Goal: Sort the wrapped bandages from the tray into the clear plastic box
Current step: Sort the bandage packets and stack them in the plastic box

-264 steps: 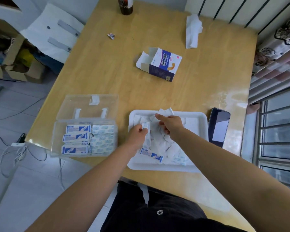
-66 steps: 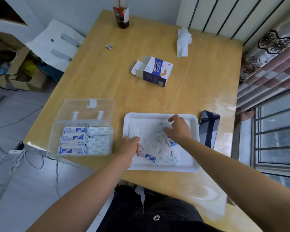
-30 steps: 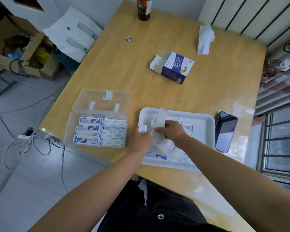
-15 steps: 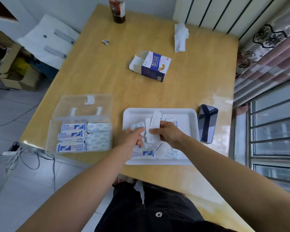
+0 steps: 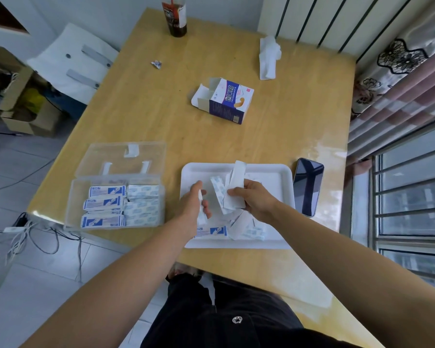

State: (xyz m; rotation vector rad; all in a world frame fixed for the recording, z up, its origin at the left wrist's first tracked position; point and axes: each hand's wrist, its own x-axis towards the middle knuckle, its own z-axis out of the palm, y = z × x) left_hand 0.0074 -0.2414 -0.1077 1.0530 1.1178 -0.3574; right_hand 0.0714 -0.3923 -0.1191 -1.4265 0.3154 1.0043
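The left hand's fingers (image 5: 206, 209) are curled round a single white wrapped bandage (image 5: 201, 208), its long axis running away from the person, nearly upright in the head view. The right hand's fingers (image 5: 248, 184) and thumb pinch a fan of wrapped bandages (image 5: 232, 190). At least three strips show, all pointing up and away, the tallest one leaning slightly right. Both the left hand (image 5: 194, 203) and the right hand (image 5: 255, 199) hover over the white rectangular plastic tray (image 5: 274, 170).

In the tray's near half lie several loose wrapped bandages (image 5: 246, 229), too overlapped to count. One of them, blue-printed, lies crosswise.

Left of the tray, well apart from it, the clear plastic box (image 5: 73, 204) stands with its lid folded back. It holds two columns of three stacks, blue-printed on the left and pale patterned on the right, all lying crosswise.

Farther out on the wooden table (image 5: 146, 109) are:
- one black phone (image 5: 308, 187), just right of the tray;
- one opened blue-and-white carton (image 5: 226, 100);
- one crumpled white tissue (image 5: 269, 56);
- one small wrapper scrap (image 5: 156, 64);
- one dark bottle (image 5: 175, 16).
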